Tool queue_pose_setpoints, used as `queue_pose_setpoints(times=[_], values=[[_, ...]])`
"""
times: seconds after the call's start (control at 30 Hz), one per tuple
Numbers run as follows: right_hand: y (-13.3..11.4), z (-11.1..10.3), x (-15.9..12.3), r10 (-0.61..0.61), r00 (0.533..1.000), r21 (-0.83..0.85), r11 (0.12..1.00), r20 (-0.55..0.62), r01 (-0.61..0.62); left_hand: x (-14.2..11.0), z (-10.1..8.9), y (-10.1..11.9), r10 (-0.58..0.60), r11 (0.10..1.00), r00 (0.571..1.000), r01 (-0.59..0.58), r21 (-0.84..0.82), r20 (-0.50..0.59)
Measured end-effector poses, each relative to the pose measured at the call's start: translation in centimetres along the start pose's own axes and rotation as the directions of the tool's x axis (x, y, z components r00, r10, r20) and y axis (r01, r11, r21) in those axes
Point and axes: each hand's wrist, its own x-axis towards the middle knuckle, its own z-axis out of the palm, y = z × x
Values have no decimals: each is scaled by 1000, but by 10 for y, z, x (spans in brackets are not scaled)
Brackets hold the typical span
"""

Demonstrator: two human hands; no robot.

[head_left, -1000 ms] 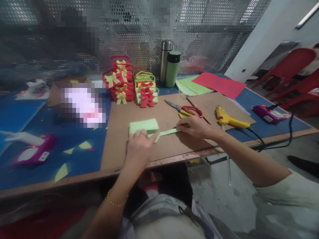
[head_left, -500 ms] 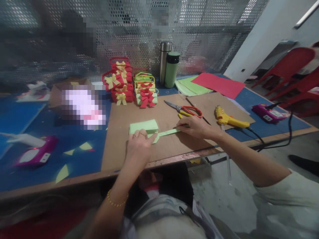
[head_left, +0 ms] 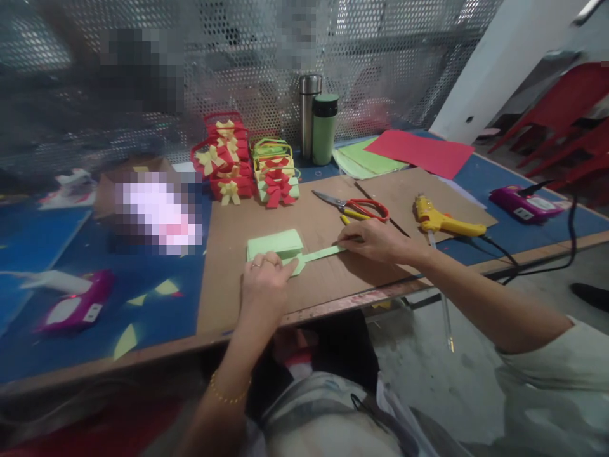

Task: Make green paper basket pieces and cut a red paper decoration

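A light green folded paper piece (head_left: 275,244) lies on the brown cardboard sheet. My left hand (head_left: 267,276) grips its near edge with curled fingers, and the thumb presses where a narrow green paper strip (head_left: 324,253) meets it. The strip runs right, nearly straight, into my right hand (head_left: 373,240), whose thumb and fingers pinch its far end; that end is hidden by the fingers. Just beyond my right hand rest scissors (head_left: 368,208) with orange-red handles, beside a yellow-handled tool partly covered by the hand.
A yellow glue gun (head_left: 447,223) lies right on the cardboard (head_left: 228,279), its cord trailing over the edge. Red paper baskets (head_left: 233,184) and green ones (head_left: 278,187) stand behind, near two flasks (head_left: 325,133). Purple power boxes (head_left: 526,204) and paper scraps (head_left: 166,287) lie on the blue tabletop.
The view has shifted slightly. Both hands keep their hold on the green paper and strip, with hardly any visible movement against the cardboard.
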Motion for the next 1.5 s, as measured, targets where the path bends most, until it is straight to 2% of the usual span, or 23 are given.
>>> queue_pose_setpoints(times=[0.23,0.4,0.53,0.77,0.87,1.0,1.13,1.33,1.5], values=[[0,-1,-1,-4,1000,-5,1000,8,4,2,-2,1,11,999,998,-13,33,65],[3,1,0,-23,1000,-12,1000,13,23,1,-2,2,53,996,998,-54,77,19],[3,3,-2,-37,999,-88,995,6,37,0,-3,3,48,995,999,-49,86,12],[-5,-1,-9,-87,996,-89,992,-8,86,6,-15,11,17,987,993,-36,157,120],[-7,1,-11,-163,987,-182,971,-13,158,10,-20,16,13,981,986,-45,187,166],[-7,4,-12,-249,968,-362,901,15,238,13,-23,19,13,972,985,-53,228,173],[-6,4,-8,-262,965,-407,883,-14,234,16,-22,19,39,971,989,-71,230,140],[-9,-1,-7,-249,968,-410,886,-25,217,16,-18,13,82,969,997,-83,233,12],[-19,-7,-9,-297,955,-441,859,-14,261,19,-22,9,70,994,994,-63,88,-80]])
